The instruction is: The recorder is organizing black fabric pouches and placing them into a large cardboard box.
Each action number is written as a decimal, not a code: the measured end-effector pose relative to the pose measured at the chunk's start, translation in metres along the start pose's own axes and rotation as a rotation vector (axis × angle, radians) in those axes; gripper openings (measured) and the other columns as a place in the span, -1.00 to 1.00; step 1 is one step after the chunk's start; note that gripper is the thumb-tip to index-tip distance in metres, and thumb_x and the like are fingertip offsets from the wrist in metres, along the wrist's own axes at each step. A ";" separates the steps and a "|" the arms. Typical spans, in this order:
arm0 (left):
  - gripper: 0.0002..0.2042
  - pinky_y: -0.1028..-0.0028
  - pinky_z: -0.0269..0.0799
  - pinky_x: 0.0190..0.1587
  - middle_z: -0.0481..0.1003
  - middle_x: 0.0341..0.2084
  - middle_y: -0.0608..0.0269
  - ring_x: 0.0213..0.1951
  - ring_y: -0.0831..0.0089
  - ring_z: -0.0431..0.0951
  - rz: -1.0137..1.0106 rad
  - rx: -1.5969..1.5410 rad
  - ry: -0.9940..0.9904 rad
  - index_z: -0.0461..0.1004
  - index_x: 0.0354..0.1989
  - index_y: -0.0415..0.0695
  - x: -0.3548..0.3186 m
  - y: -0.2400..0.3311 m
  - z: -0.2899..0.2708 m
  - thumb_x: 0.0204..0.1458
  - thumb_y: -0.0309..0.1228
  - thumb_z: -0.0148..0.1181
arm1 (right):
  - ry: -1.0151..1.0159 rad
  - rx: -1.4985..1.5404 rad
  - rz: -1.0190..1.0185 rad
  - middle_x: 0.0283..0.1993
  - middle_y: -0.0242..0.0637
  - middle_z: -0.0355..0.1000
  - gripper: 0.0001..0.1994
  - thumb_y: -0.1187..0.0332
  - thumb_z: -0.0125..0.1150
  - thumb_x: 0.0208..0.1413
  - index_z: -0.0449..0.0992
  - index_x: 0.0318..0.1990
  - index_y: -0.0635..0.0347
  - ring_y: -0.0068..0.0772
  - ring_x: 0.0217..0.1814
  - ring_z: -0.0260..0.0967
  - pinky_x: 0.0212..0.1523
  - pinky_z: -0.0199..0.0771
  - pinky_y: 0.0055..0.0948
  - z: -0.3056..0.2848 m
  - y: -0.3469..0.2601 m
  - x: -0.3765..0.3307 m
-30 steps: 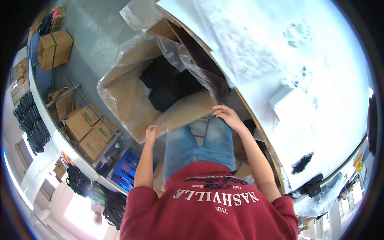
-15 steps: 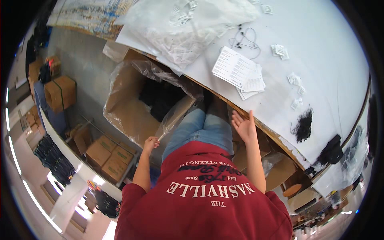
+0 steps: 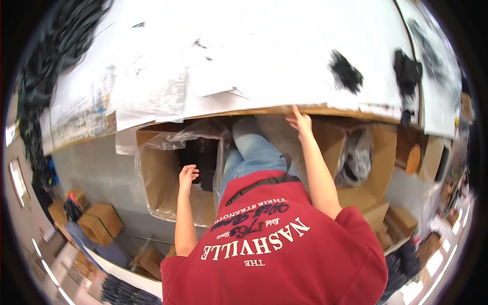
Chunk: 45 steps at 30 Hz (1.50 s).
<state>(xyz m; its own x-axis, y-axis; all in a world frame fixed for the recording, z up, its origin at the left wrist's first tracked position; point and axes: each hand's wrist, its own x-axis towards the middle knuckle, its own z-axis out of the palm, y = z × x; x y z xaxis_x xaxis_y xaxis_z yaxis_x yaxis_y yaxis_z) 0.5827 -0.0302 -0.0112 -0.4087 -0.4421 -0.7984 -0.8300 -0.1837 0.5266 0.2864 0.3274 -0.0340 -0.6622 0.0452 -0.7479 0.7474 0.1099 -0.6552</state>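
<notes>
My left hand point(image 3: 188, 177) hovers over a cardboard box point(image 3: 155, 178) lined with clear plastic, its fingers loosely bent and apart with nothing visible in them. Black folded fabric point(image 3: 206, 162) lies inside that box, just beyond the hand. My right hand point(image 3: 300, 123) is at the wooden front edge of a white table point(image 3: 274, 56), open, its fingers stretched toward the edge. Whether the fingertips press on the edge is hard to tell because of blur.
A second cardboard box point(image 3: 381, 162) with a clear plastic bag point(image 3: 356, 155) stands right of my legs, partly beneath the table. On the tabletop lies a bundle of black strings point(image 3: 346, 71). Dark fabric point(image 3: 46, 66) hangs at the far left, and a strapped carton point(image 3: 100, 223) sits on the left.
The view has swung to the right. My left hand has gone from the lined box's rim to above its opening. My right hand stays near the table edge.
</notes>
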 end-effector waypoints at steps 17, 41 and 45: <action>-0.65 0.46 0.40 -0.31 0.52 -0.34 0.18 -0.38 0.42 0.50 0.097 0.652 -0.442 0.44 -0.14 -0.11 0.038 0.002 0.085 0.00 -0.15 -0.01 | -0.622 -0.275 0.058 -0.40 -0.16 0.54 -0.43 -0.13 0.00 0.09 0.48 -0.10 0.28 -0.40 -0.36 0.51 -0.32 0.46 -0.48 -0.050 -0.028 -0.003; -0.76 0.47 0.37 -0.21 0.52 -0.42 0.15 -0.33 0.42 0.52 0.463 0.934 -0.648 0.42 -0.19 -0.22 -0.081 0.339 0.472 0.08 -0.31 0.00 | 1.017 -0.332 -0.661 -0.19 -0.23 0.37 -0.45 0.12 0.31 -0.16 0.39 0.02 0.14 -0.22 -0.13 0.36 -0.13 0.38 -0.29 -0.472 -0.306 0.181; -0.80 0.51 0.37 -0.22 0.52 -0.42 0.18 -0.35 0.48 0.50 0.680 0.758 -0.787 0.43 -0.21 -0.21 -0.077 0.430 0.572 0.08 -0.36 0.01 | 0.948 -0.183 -0.629 -0.29 -0.25 0.44 -0.54 0.23 0.25 -0.08 0.44 0.00 0.20 -0.32 -0.33 0.42 -0.25 0.43 -0.38 -0.504 -0.280 0.197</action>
<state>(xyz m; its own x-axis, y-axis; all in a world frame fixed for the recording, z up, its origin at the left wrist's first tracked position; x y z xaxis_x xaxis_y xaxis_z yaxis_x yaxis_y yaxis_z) 0.0407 0.4270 0.1096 -0.7297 0.4325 -0.5296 -0.2691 0.5305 0.8039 -0.0797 0.8054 0.0561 -0.7469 0.6506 0.1371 0.3033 0.5169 -0.8005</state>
